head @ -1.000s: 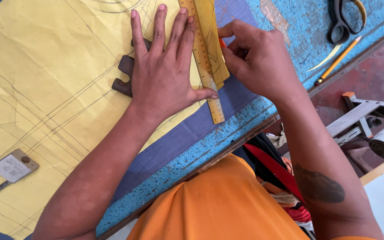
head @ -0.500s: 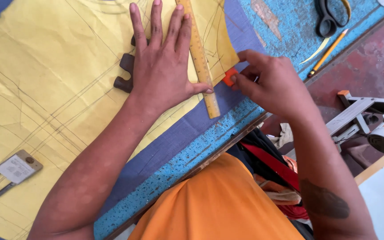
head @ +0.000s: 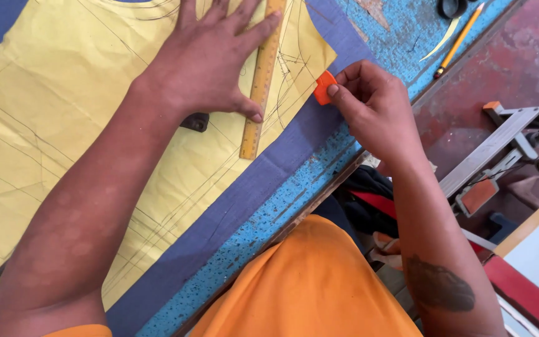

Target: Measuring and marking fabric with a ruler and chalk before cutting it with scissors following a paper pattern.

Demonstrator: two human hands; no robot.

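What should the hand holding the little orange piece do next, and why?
Probably touch the orange chalk piece in the right hand to the blue cloth at the edge of the yellow paper pattern; the left hand already presses the ruler and paper flat.

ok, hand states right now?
Left hand: open, flat, pressing the wooden ruler on the yellow pattern paper.
Right hand: closed, pinching the orange chalk.

A worn, speckled blue worktable carries a dark blue cloth spread flat, plus an orange pencil, black scissor handles and a pale curved sliver near its far edge.
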